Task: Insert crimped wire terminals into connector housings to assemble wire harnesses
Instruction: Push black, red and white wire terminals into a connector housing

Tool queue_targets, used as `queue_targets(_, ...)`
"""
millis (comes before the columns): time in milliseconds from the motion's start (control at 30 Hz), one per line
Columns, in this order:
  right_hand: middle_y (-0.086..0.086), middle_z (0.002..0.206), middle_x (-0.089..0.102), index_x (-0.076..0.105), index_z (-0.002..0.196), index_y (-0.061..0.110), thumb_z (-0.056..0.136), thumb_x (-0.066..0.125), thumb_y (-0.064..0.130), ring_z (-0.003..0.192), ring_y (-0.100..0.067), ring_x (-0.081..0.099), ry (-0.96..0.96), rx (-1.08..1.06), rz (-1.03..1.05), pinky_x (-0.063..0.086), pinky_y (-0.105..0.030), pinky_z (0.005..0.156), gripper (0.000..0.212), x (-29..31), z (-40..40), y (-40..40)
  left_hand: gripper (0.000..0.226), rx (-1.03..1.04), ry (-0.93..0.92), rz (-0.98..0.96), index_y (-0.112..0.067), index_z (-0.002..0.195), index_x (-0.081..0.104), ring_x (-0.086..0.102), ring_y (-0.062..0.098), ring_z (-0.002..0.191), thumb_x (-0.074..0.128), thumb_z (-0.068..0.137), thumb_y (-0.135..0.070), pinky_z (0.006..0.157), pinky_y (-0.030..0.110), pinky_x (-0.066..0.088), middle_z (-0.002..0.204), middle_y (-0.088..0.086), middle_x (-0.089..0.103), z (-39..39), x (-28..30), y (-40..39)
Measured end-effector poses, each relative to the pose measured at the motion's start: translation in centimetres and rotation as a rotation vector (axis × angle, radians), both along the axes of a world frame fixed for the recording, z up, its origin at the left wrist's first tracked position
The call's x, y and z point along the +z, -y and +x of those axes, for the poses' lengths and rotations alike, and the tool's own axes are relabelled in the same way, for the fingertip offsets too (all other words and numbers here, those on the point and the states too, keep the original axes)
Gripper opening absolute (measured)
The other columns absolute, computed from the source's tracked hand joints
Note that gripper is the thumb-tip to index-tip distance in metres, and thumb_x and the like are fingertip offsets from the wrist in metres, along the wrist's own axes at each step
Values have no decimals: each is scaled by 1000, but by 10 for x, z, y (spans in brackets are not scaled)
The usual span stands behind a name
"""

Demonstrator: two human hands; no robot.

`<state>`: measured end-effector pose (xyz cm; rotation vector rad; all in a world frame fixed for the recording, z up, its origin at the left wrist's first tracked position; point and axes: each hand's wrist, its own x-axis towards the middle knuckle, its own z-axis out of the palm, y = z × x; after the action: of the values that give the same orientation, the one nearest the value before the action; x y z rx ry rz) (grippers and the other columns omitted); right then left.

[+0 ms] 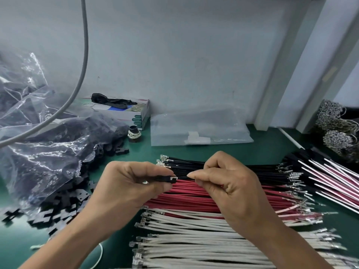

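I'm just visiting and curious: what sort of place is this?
Most likely a wire-harness assembly bench in a small factory. Rows of black wires, red wires and white wires with crimped metal ends cover a green mat, beside a plastic bag spilling black connector housings.

A green bench [268, 150] fills the lower frame. At left a clear bag [48, 144] spills black housings [64, 210] towards the lower left corner. In the centre lie three rows of wires: black wires [268, 172] farthest, red wires [186, 200] in the middle, white wires [194, 243] nearest. At right, finished harnesses [330, 177] lie slanted. Towards the wall sit a box [136, 115], a small black spool [134, 134] just beside it, and a flat plastic bag [200, 129]. Grey bundles [338, 136] sit at far right.
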<state>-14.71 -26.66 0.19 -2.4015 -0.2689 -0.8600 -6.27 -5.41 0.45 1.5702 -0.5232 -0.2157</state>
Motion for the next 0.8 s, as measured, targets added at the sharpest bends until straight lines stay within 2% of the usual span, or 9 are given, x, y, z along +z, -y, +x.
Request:
queue_targets(133,9,81,53,80,105,23,92,70,19,74,-11,55,31,-8,-12,50,-32,61,17,0,-1,-4,30,18,-26,5,-22,84,85,71,16,61,89,54,-16,60,19,58,78,11,79,-1,0,0)
queue_targets(200,10,81,53,79,105,22,94,65,24,74,-9,54,36,-23,-44,50,-30,61,18,0,-1,-7,27,48,36,28,-24,82,85,74,16,64,88,59,-11,62,18,58,77,7,80,-3,-1,2)
queue_targets(300,7,81,53,79,103,18,94,64,23,74,-12,54,39,-35,-97,51,-34,60,18,-2,0,-16,30,85,146,101,-29,79,85,72,10,63,89,65,-2,61,14,55,75,1,79,-5,-2,4)
queue_targets(367,7,82,54,78,103,17,94,63,24,75,-12,55,37,-39,-103,51,-33,62,19,-2,1,-18,29,89,157,118,-31,78,85,70,6,59,89,65,-5,58,13,53,73,-1,79,-6,-2,5)
queue_targets(467,13,85,56,78,101,22,92,63,30,79,-6,57,-25,-39,-29,50,-24,69,19,-1,1,-13,26,67,76,48,-29,80,85,68,15,59,87,57,-19,61,23,58,72,7,78,-5,-1,5)
queue_targets(533,15,85,57,78,96,24,90,64,34,81,-5,58,-56,-45,-21,49,-23,70,18,-1,1,-11,27,59,50,46,-30,82,85,65,19,59,87,55,-24,62,31,59,73,11,78,-5,-1,6)
queue_targets(667,13,82,55,75,89,20,91,66,29,77,-6,55,-19,-49,-77,50,-27,68,13,-1,3,-15,26,39,55,46,-29,82,85,67,14,58,86,56,-23,60,22,58,73,8,78,-5,-2,4)
queue_targets(800,10,82,54,74,87,16,91,67,23,76,-8,54,20,-35,-93,49,-28,68,11,-3,6,-19,24,45,104,61,-29,82,85,75,24,70,85,58,-23,70,31,63,78,4,80,-7,0,4)
